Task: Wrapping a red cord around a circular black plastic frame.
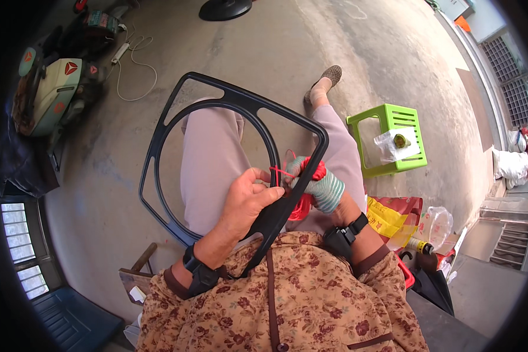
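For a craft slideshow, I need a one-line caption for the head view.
Seated person's left hand steadies a black frame while the gloved right hand works red cord around it.

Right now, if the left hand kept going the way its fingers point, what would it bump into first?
Probably the right hand in its striped glove, holding red cord just across the black frame. The left hand points right at it, though depth is unclear.

Black frame and red cord on the lap

The black plastic frame (229, 100), a ring inside a rounded square, tilts toward 11 o'clock; red cord (304, 205) bunches at its 4 o'clock edge.
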{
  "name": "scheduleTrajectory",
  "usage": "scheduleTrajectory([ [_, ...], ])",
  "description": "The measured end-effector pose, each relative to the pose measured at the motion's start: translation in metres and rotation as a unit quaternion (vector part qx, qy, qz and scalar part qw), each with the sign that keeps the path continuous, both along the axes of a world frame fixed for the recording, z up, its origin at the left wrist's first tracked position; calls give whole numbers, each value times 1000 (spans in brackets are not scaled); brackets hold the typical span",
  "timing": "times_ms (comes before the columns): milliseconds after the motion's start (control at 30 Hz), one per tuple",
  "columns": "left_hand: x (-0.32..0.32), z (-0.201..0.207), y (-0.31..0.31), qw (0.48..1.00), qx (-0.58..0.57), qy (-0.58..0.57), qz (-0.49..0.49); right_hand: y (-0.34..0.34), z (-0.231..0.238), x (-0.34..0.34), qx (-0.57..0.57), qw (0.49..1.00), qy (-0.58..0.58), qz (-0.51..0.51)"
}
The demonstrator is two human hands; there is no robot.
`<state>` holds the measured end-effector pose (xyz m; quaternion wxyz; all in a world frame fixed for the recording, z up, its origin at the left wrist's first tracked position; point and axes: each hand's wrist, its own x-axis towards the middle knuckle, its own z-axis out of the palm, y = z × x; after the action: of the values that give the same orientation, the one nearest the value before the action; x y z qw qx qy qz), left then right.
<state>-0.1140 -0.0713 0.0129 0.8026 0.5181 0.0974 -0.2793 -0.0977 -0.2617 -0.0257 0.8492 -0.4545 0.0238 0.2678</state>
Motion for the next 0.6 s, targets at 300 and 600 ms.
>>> scheduleTrajectory([
  [300, -1, 3, 3, 1000, 9, 10, -14, -58, 4, -57, -147, 986, 66, 43],
  [600, -1, 8, 0, 996, 54, 11, -66, -20, 18, -46, 328, 916, 34, -227],
])
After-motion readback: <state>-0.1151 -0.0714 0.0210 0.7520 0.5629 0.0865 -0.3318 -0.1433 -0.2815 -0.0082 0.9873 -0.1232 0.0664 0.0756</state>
